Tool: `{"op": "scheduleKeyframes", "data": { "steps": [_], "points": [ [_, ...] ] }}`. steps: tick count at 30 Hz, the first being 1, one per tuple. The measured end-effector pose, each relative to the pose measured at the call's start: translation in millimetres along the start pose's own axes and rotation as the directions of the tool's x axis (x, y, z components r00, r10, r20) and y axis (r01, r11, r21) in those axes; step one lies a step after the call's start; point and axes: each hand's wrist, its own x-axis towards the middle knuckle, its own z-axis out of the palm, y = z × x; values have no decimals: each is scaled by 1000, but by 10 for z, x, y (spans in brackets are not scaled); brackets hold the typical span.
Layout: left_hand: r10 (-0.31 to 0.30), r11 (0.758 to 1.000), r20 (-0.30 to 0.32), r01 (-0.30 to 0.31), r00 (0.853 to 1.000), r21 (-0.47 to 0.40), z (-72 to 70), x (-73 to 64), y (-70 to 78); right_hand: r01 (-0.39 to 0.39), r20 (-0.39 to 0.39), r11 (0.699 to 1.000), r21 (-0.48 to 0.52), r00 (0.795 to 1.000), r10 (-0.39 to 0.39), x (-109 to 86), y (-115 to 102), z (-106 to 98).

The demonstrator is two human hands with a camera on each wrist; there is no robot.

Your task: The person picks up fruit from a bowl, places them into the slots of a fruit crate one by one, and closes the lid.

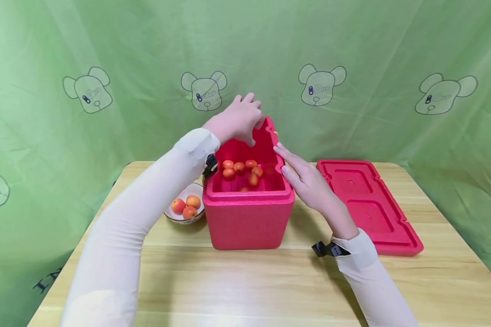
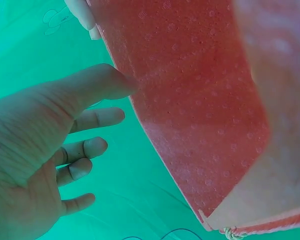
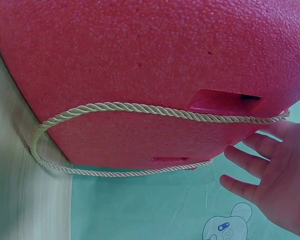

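Observation:
A red foam box (image 1: 249, 222) stands lidless on the table, with several small orange-red fruits (image 1: 239, 168) lying on its floor. My left hand (image 1: 240, 119) is over the back of the box. In the left wrist view, the left thumb (image 2: 102, 85) reaches the edge of the box's inner wall (image 2: 190, 100), while the other fingers are spread loosely beyond it. On the right side, my right hand (image 1: 308, 184) rests against the rim, its fingers (image 3: 247, 160) extended. A twisted cord handle (image 3: 140, 107) hangs along that outer wall.
To the left of the box sits a patterned bowl (image 1: 196, 218) holding 3 orange-red fruits. The red foam lid (image 1: 368, 204) lies flat at the right of the wooden table (image 1: 229, 286). A green curtain (image 1: 262, 45) hangs behind.

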Motion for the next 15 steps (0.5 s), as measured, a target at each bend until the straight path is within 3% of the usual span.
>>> {"op": "scheduleKeyframes", "data": {
  "steps": [7, 15],
  "points": [
    [1, 1000, -3, -1, 1000, -5, 6, -11, -4, 10, -7, 1000, -10, 1000, -10, -12, -7, 4],
    [-7, 999, -63, 4, 998, -54, -14, -42, -56, 20, -11, 1000, -19, 1000, -20, -12, -3, 0]
  ]
}}
